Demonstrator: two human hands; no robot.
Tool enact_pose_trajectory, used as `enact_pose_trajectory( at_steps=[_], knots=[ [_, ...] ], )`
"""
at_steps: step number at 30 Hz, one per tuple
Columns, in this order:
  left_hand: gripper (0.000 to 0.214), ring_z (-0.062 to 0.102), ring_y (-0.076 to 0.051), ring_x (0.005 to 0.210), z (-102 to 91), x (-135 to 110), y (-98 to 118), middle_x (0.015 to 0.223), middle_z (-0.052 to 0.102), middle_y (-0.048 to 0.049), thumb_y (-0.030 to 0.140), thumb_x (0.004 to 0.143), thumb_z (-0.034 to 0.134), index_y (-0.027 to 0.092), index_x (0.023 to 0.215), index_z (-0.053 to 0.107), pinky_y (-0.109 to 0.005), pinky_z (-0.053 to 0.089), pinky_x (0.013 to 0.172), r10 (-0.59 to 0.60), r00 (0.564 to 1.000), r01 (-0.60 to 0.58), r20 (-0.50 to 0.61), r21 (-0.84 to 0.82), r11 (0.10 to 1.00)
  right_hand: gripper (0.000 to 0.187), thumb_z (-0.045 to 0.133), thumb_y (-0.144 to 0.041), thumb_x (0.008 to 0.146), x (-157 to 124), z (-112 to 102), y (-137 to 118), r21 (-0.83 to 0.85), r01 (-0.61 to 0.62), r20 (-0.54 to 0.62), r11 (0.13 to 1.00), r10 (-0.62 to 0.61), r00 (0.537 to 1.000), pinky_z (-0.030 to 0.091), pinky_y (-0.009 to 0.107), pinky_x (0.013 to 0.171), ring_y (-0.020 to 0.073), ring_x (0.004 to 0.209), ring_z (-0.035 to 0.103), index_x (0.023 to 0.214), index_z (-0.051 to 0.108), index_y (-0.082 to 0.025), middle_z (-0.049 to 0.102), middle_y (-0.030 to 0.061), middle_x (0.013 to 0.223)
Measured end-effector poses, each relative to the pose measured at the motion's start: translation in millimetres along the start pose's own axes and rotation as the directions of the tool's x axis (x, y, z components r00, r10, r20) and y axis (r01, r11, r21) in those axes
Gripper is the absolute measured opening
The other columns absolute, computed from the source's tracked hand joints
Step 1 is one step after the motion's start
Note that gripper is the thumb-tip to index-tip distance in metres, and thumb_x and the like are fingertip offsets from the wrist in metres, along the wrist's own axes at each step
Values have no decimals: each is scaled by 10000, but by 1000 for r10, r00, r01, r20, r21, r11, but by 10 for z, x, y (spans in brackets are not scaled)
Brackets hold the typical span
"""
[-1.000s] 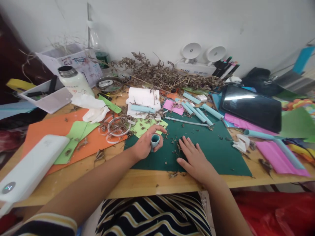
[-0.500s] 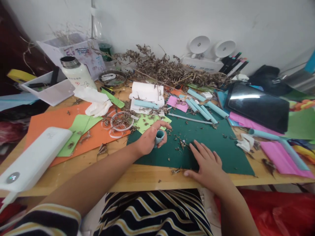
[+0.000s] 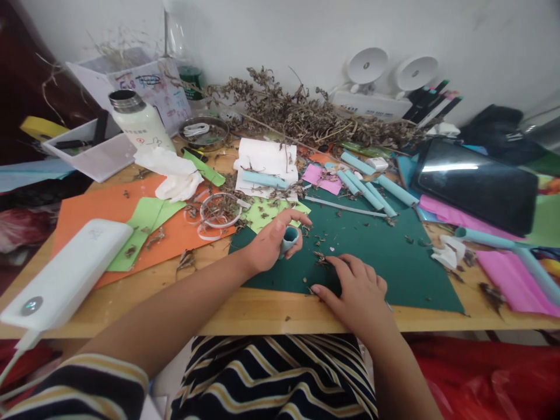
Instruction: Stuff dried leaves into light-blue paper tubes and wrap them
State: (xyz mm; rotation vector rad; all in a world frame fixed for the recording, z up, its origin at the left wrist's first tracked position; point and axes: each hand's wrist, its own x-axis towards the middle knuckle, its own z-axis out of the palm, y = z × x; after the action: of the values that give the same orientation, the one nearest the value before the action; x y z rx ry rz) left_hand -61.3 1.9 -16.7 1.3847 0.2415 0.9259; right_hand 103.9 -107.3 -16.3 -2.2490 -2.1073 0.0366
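My left hand (image 3: 271, 242) is closed around a short light-blue paper tube (image 3: 289, 235), held with its opening facing up and the index finger stretched out beyond it. Below and around it lies a dark green sheet (image 3: 415, 268). My right hand (image 3: 359, 286) rests low over that sheet near its front edge, thumb and fingers apart. Crumbled dry leaves (image 3: 321, 256) lie by its index fingertip; whether the finger touches them I cannot tell. Several more blue paper tubes (image 3: 365, 189) lie at the sheet's far side, beside a thin pale strip (image 3: 345, 206).
A heap of dried plants (image 3: 301, 114) runs along the wall. A white bottle (image 3: 142, 122), a power bank (image 3: 65, 274) and orange paper (image 3: 87, 216) are on the left. A black tablet (image 3: 475, 184) and pink paper (image 3: 516, 280) lie on the right.
My right hand has moved left and its fingers have curled more, toward the leaf bits. My left hand still holds the tube. The view has shifted slightly.
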Motion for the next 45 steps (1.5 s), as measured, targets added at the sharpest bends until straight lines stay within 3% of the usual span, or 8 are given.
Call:
enact_pose_trajectory(
  at_steps=[6, 15, 28, 35, 38, 40, 42, 45],
  knots=[
    [550, 316, -58, 384, -4, -3, 8, 492, 392, 59, 617, 782, 203, 143, 978, 400, -187, 292, 403, -4, 1000, 4, 1, 10, 1000, 419, 390, -481, 774, 48, -26, 18, 71, 30, -20, 997, -28, 999, 364, 396, 736, 258, 939, 468, 1082, 501, -219, 526, 91, 1072],
    [557, 320, -60, 382, -10, 9, 1, 483, 395, 61, 621, 778, 202, 137, 965, 402, -191, 305, 410, -6, 1000, 6, 9, -9, 1000, 652, 517, -554, 652, 114, -32, 65, 50, 195, 50, 980, -198, 979, 345, 425, 763, 295, 1001, 437, 1203, 428, -215, 485, 122, 1132],
    [577, 314, -60, 370, -5, 35, 13, 470, 380, 65, 643, 762, 201, 135, 925, 420, -188, 301, 393, -27, 1000, 27, 3, -6, 1000, 222, 494, -331, 781, 153, -9, 100, 168, 319, -34, 933, -318, 947, 356, 338, 698, 197, 835, 506, 953, 589, -228, 594, 51, 934],
    [582, 309, -55, 363, 3, 27, -11, 469, 393, 60, 642, 760, 216, 121, 899, 437, -180, 277, 383, -14, 1000, 14, 0, -6, 1000, 139, 473, -265, 801, 250, -17, 137, 180, 375, -9, 909, -380, 925, 360, 325, 647, 181, 744, 515, 813, 602, -215, 626, 27, 818],
    [582, 301, -53, 358, 16, 26, -20, 461, 390, 60, 639, 760, 226, 113, 884, 442, -178, 268, 380, -4, 1000, 4, 2, -10, 1000, 98, 500, -231, 785, 408, -191, 196, 295, 476, -25, 829, -491, 871, 383, 315, 653, 167, 722, 524, 761, 591, -205, 633, 20, 767],
    [583, 298, -52, 354, 21, 31, -16, 461, 391, 59, 637, 762, 224, 109, 874, 444, -180, 266, 377, -2, 1000, 2, 11, -14, 1000, 63, 529, -219, 766, 560, -372, 198, 412, 542, -122, 733, -545, 830, 402, 292, 646, 151, 713, 533, 745, 586, -207, 626, 18, 730],
    [583, 298, -52, 352, 21, 40, -8, 460, 387, 57, 635, 763, 225, 106, 860, 449, -181, 267, 376, -3, 1000, 3, 20, -6, 1000, 34, 554, -215, 747, 724, -544, 134, 541, 595, -279, 594, -541, 794, 414, 264, 598, 134, 683, 535, 759, 586, -218, 610, 15, 715],
    [577, 291, -53, 344, 13, 47, -4, 447, 371, 60, 630, 768, 219, 108, 845, 454, -179, 264, 367, -1, 1000, 0, 18, 11, 1000, 59, 583, -218, 722, 934, -658, -89, 713, 633, -486, 301, -439, 756, 408, 240, 509, 111, 604, 519, 780, 584, -231, 591, 8, 720]
  ],
)
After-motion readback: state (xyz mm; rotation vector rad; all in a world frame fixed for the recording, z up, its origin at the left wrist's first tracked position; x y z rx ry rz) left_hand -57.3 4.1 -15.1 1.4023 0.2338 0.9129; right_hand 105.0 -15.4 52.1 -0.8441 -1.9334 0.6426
